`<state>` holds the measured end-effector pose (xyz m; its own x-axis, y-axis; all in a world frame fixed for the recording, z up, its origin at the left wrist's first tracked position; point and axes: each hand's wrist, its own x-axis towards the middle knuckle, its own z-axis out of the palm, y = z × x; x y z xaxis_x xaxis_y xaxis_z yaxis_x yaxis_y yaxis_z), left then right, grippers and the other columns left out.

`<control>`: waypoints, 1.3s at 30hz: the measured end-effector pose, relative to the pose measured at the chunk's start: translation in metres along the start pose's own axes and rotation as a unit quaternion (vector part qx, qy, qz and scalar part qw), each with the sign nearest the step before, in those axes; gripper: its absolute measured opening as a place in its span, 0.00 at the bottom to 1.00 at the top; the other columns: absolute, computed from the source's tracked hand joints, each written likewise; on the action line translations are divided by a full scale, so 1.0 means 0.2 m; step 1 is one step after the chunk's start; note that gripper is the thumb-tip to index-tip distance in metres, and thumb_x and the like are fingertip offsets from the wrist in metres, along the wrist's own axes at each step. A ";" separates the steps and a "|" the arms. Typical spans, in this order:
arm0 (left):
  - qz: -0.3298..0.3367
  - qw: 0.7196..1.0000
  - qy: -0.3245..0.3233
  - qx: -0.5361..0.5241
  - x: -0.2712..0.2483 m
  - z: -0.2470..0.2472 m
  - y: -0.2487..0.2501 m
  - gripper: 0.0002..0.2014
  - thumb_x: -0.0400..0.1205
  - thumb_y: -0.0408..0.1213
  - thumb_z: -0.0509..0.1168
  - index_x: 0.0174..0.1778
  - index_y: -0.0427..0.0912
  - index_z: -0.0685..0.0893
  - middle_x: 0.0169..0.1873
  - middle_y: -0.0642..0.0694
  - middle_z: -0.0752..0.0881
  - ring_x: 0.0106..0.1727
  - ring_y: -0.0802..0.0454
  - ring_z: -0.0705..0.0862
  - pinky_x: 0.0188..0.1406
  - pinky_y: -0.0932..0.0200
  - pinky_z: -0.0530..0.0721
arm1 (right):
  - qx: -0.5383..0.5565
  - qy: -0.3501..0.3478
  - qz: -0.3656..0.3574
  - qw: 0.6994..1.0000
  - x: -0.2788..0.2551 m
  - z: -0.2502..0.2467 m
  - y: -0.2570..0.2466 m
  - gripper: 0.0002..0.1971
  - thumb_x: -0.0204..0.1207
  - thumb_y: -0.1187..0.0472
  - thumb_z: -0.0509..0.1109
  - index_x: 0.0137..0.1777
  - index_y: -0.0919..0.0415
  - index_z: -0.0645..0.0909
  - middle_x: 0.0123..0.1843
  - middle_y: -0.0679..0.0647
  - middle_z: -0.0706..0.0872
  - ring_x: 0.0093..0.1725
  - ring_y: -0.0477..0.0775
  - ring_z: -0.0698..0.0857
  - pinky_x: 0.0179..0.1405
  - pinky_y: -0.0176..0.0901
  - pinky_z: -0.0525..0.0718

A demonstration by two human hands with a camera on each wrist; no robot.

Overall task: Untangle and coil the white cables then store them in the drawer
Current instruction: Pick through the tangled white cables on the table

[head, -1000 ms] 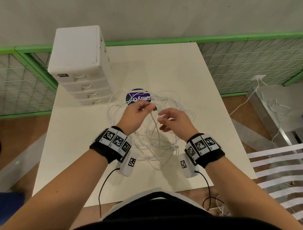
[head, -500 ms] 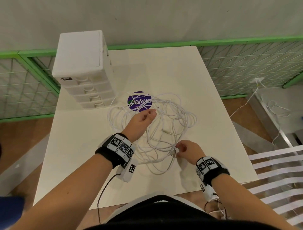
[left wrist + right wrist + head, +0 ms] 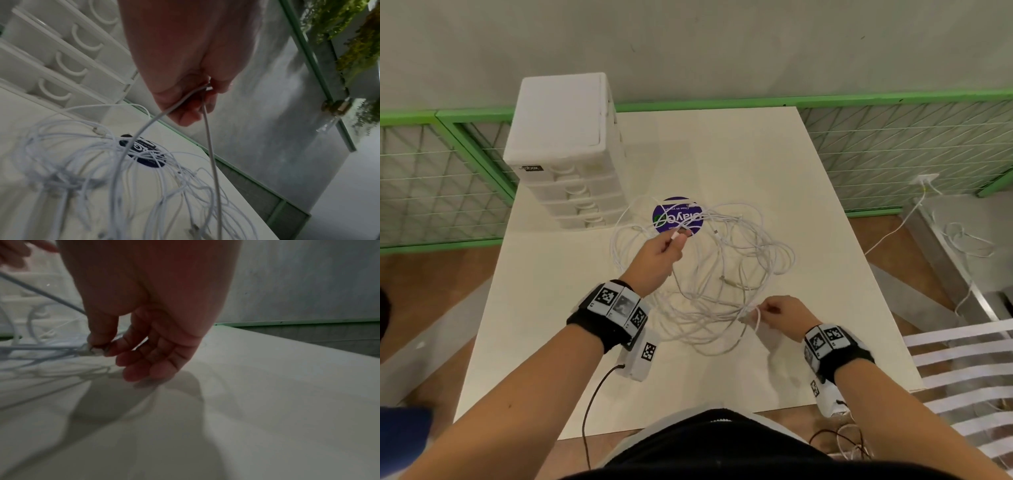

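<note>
1. On worktop (image 3: 722,154), near drawer unit (image 3: 571,144): white cables (image 3: 722,274) tangled.
2. Left hand (image 3: 657,260) pinches two strands; right hand (image 3: 784,313) pinches prob. a connector.
3. Risk: pulling apart tightens knots.

The cream counter (image 3: 722,154) carries a white drawer unit (image 3: 571,150), a round purple sticker (image 3: 678,214) and tangled white cables (image 3: 722,274) between both hands' fingers.
</note>
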<state>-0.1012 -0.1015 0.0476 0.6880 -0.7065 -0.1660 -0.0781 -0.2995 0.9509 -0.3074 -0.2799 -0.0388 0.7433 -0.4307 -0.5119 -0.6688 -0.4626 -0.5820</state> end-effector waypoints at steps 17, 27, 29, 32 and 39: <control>0.002 0.989 0.076 -0.129 0.00 -0.26 0.13 0.09 0.87 0.44 0.55 0.53 0.51 0.81 0.25 0.53 0.64 0.22 0.60 0.64 0.23 0.67 0.64 | 0.428 0.362 -0.121 0.819 -0.04 -0.46 -0.42 0.08 0.82 0.64 0.57 0.42 0.53 0.72 0.33 0.55 0.80 0.21 0.46 0.78 0.20 0.39 0.77; 0.005 0.998 -0.060 0.003 -0.02 0.00 0.12 0.12 0.81 0.36 0.67 0.59 0.43 0.78 0.37 0.53 0.81 0.30 0.68 0.78 0.31 0.75 0.73 | 0.262 0.092 -0.206 0.938 -0.01 -0.14 -0.85 0.07 0.79 0.62 0.65 0.42 0.49 0.76 0.37 0.55 0.85 0.25 0.52 0.83 0.22 0.42 0.80; 0.000 0.999 -0.052 -0.014 -0.01 -0.01 0.11 0.10 0.82 0.34 0.65 0.58 0.43 0.78 0.37 0.56 0.81 0.29 0.72 0.79 0.30 0.76 0.74 | 0.259 0.092 -0.204 0.940 0.03 -0.17 -0.85 0.05 0.77 0.62 0.68 0.41 0.52 0.80 0.38 0.58 0.86 0.26 0.49 0.82 0.23 0.39 0.80; -0.018 0.998 -0.053 -0.027 0.02 0.00 0.11 0.11 0.83 0.34 0.63 0.61 0.44 0.76 0.34 0.53 0.79 0.29 0.64 0.76 0.30 0.69 0.73 | 0.299 0.075 -0.205 0.929 0.08 -0.20 -0.85 0.03 0.75 0.65 0.71 0.42 0.56 0.82 0.32 0.56 0.84 0.24 0.49 0.82 0.23 0.39 0.83; -0.081 0.985 -0.022 -0.148 0.13 -0.05 0.14 0.08 0.85 0.31 0.57 0.51 0.44 0.80 0.29 0.48 0.77 0.23 0.59 0.65 0.23 0.66 0.60 | 0.321 0.211 -0.159 0.909 0.36 -0.34 -0.86 0.07 0.79 0.62 0.64 0.47 0.59 0.84 0.37 0.54 0.85 0.33 0.54 0.84 0.33 0.45 0.85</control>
<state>-0.0773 -0.1223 0.0733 0.6421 -0.6936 -0.3266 0.2479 -0.2154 0.9446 -0.1403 -0.2848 0.0673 0.7353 -0.6764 -0.0430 -0.1738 -0.1269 -0.9766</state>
